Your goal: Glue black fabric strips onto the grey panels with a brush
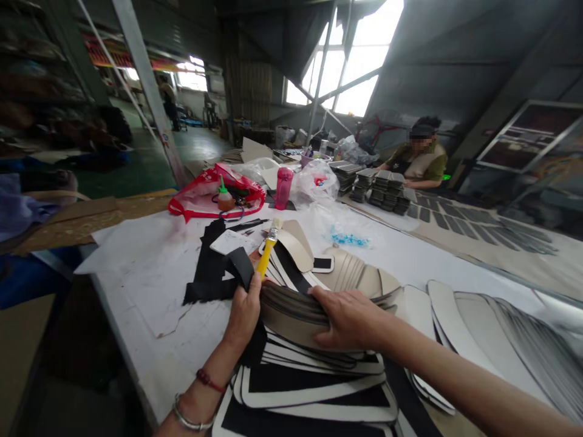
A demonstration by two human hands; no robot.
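Beige dark-edged curved panels (289, 323), stacked over black-and-white rounded panels (314, 379) on the white table (132, 291), are clasped between left hand (245, 308) and right hand (348, 317), seemingly being squared, the next move likely calling for even pressure.

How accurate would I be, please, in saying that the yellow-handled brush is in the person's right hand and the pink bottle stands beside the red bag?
One detail is wrong: the head view shows the yellow-handled brush in the left hand, not the right hand. The pink bottle does stand beside the red bag.
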